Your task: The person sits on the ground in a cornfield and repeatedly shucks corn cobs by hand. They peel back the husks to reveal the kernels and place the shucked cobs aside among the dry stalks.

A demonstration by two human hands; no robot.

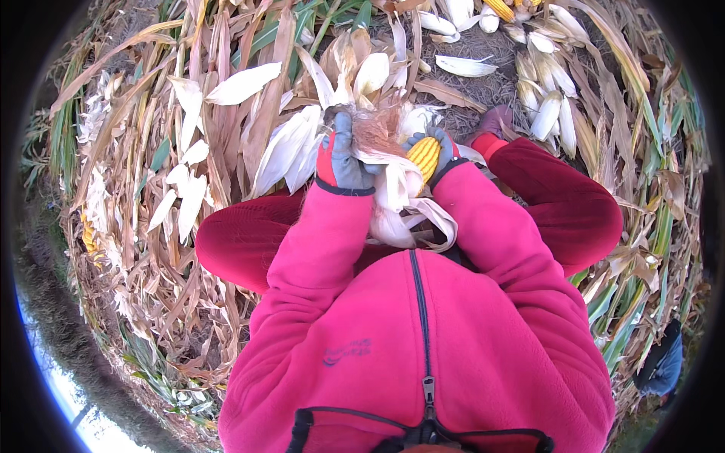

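Observation:
A yellow corn cob (425, 157) lies partly bared in front of my jacket, above my lap. My right hand (444, 146), in a grey and red work glove, grips it from the right. Pale husk (391, 184) wraps its left side and hangs in curled strips towards my lap. My left hand (344, 158), gloved alike, holds the husk on the left, thumb against it. Reddish-brown corn silk (378, 131) spreads between both hands. The lower end of the cob is hidden by the husk.
Dry corn stalks and leaves (226, 141) cover the ground around my crossed legs. White husk pieces (190, 195) lie to the left. Bared yellow cobs (500, 9) lie at the top, and more cobs (89, 235) at far left. A husk bunch (546, 105) sits beyond my right foot.

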